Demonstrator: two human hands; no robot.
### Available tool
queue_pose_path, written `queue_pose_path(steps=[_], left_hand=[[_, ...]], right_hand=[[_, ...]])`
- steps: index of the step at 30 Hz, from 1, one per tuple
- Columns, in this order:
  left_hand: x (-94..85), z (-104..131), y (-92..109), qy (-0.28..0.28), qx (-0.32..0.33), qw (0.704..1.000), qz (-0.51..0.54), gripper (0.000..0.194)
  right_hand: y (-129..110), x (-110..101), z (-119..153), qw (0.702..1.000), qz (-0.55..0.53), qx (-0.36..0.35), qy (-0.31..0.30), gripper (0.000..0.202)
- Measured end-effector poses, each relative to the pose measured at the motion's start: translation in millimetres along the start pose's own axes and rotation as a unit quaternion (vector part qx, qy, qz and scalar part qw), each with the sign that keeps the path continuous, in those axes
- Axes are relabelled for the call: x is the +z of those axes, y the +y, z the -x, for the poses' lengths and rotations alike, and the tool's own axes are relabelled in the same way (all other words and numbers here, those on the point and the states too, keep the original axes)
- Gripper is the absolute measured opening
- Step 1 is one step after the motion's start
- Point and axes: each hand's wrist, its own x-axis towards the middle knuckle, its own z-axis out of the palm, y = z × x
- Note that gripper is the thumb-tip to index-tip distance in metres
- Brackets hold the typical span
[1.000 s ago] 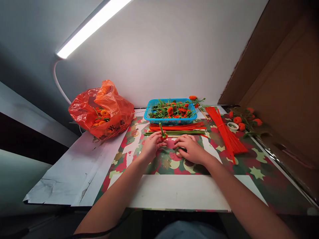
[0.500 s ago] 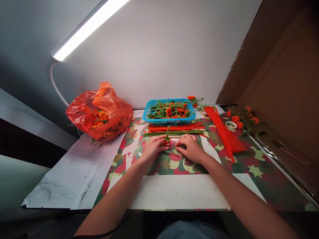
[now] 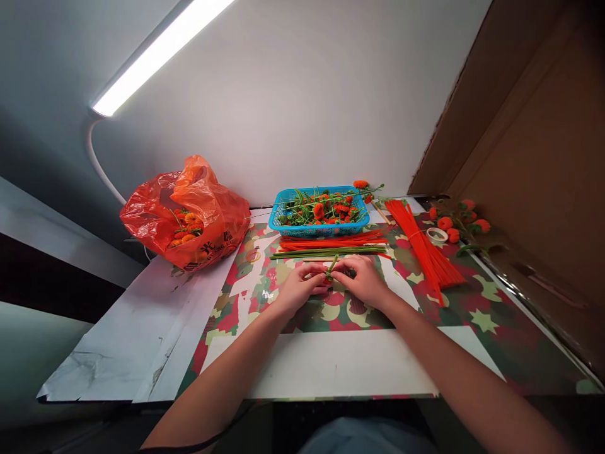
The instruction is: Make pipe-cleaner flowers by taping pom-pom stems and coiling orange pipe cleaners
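Observation:
A small pipe-cleaner flower with a green stem (image 3: 333, 263) is held upside down, stem pointing up and leaning right, over the patterned mat. My left hand (image 3: 303, 285) pinches it low down from the left; its orange head is mostly hidden by fingers. From the right, my right hand (image 3: 362, 279) closes thumb and fingers on its green part near the stem's base. Just beyond my hands lie a bundle of green pipe cleaners (image 3: 326, 252) and a bundle of red-orange ones (image 3: 331, 241).
Behind the bundles stands a blue basket (image 3: 319, 232) full of orange flowers. At left sits a red plastic bag (image 3: 222, 217) with more flowers. On the right lie a large red-orange pipe-cleaner bundle (image 3: 425, 252), a tape roll (image 3: 429, 234) and several orange flowers (image 3: 445, 223). A lamp (image 3: 161, 57) hangs overhead.
My right hand has come left against the flower and now grips it together with my left hand. The stem, upright before, has shifted right and tilts to the right.

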Motion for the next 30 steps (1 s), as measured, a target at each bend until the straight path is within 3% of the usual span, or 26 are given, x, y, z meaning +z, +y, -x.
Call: queue_pose_path(steps=[6,14,23,30], left_hand=[[3.1,2.4,-0.2,-0.011,0.003,1.000,0.003,0.040],[4.0,0.7,-3.4,0.036,0.074,0.995,-0.048,0.038],[3.9,1.0,-0.5,0.024,0.035,0.998,-0.042,0.043],[1.2,0.2,3.8,0.000,0.009,0.999,-0.043,0.036]], right_hand=[[-1.6,3.4,0.8,0.999,0.037,0.003,0.009,0.009],[0.8,5.9,2.2,0.998,0.064,-0.026,0.007,0.009],[3.8,4.9,3.4,0.992,0.096,-0.080,0.004,0.008],[0.6,6.9,5.3,0.992,0.100,-0.074,0.018,0.011]])
